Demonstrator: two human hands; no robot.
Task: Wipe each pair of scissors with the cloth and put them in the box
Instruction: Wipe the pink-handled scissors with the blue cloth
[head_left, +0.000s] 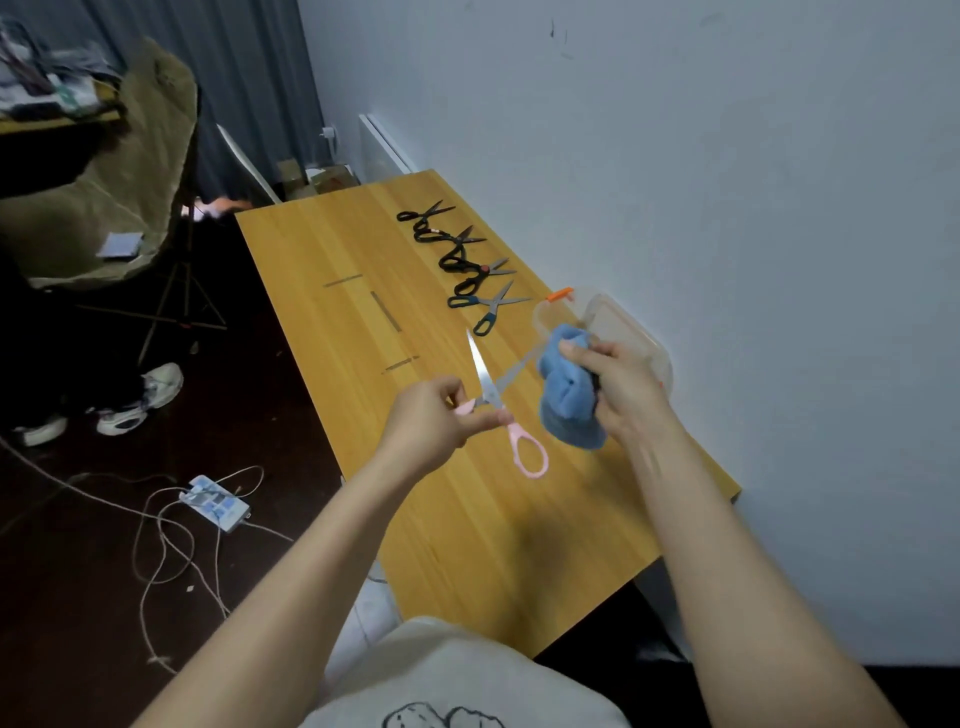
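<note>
Wooden bench (332, 249) along a pale wall. Pink scissors (491, 399) held above it, blades spread. Left hand (431, 423): fingers clamped on one handle loop. Right hand (626, 389): fingers clamped round blue cloth (566, 400), wrapped over one blade. Judgement: light, stiff, slick steel, sharp edges; hold by the handles only. Clear box (613, 312) just behind; row of other scissors (470, 270) beyond.
</note>
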